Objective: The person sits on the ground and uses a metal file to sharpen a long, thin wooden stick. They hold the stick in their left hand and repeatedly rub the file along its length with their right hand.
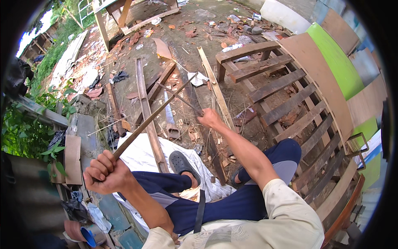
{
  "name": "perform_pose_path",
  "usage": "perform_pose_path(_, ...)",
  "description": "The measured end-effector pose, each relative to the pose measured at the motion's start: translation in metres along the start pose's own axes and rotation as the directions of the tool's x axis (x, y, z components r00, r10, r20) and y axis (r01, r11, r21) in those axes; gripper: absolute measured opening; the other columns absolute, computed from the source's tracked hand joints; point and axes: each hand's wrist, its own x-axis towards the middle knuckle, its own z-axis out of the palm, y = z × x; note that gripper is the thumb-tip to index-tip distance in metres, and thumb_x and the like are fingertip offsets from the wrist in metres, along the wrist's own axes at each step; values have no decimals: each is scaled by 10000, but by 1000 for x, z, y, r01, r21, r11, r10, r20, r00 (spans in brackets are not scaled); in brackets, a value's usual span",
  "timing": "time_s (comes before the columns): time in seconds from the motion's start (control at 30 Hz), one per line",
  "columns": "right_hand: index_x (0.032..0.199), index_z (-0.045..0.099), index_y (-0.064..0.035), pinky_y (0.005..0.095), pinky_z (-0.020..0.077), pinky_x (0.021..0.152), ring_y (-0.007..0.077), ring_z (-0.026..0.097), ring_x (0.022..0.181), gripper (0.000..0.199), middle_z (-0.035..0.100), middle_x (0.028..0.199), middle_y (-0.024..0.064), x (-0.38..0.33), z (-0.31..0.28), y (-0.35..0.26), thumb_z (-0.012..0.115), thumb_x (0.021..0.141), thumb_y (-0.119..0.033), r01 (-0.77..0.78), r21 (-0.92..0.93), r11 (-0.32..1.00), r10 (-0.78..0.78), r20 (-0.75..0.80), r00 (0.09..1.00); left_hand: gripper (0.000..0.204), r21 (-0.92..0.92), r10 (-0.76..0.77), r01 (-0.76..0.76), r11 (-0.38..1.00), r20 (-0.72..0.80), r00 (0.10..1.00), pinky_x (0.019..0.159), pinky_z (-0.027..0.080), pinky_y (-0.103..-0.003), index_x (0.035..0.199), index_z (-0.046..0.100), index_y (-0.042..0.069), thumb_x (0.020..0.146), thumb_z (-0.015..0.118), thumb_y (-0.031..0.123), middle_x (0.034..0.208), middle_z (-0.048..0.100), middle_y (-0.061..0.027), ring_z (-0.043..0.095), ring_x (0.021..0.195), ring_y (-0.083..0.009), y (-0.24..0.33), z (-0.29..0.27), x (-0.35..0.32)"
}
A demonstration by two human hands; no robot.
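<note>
The left hand (105, 172) clenches a long wooden strip (153, 118) as the right hand (210, 119), well apart, grips a slim dark tool (187, 103) near a slatted wooden frame (286, 103).

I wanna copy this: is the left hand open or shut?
Shut: the left hand has its fingers curled around a long stick.

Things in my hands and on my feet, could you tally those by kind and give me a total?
Long brown strip, in left hand: 1
Thin dark implement, in right hand: 1
Shoes: 2
Total: 4
</note>
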Motion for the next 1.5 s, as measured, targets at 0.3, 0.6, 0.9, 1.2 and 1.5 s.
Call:
perform_pose_path(0.3,863,674,-46,444,536,685,268,639,648,230,633,661,145,-21,-6,-20,616,809,-262,136,-28,990,-132,96,987,440,63,106,-101,993,-84,991,470,158,-273,569,262,190,945,466,293,512,189,48,132,439,-87,34,1,17)
perform_pose_path(0.6,693,515,-50,398,456,547,181,544,542,265,556,598,54,-29,-11,-40,631,814,-256,23,150,988,-48,166,985,563,212,255,-233,949,-83,963,564,319,-283,726,482,110,916,505,639,595,353,21,345,522,-113,26,13,47)
perform_pose_path(0.9,773,614,-12,371,442,496,186,563,523,243,587,616,90,-38,-4,-45,634,796,-253,-102,247,963,42,237,971,1005,499,533,-359,789,-265,803,801,515,-386,1176,412,-4,786,272,911,834,632,-187,641,794,-293,-35,-24,20)
perform_pose_path(1.2,746,590,-7,372,437,480,185,557,511,247,575,608,92,-41,-4,-52,637,795,-244,-95,244,965,37,231,972,884,298,367,-314,902,-143,919,771,533,-426,937,562,14,878,220,827,789,616,-185,634,781,-319,-75,-48,4)
perform_pose_path(1.5,710,566,-1,365,438,457,176,534,477,258,561,581,95,-53,-26,-50,648,788,-234,-175,384,907,50,314,948,838,101,114,-116,988,20,993,510,320,-314,710,441,91,830,187,880,536,298,-22,334,480,-170,-73,-1,-3)
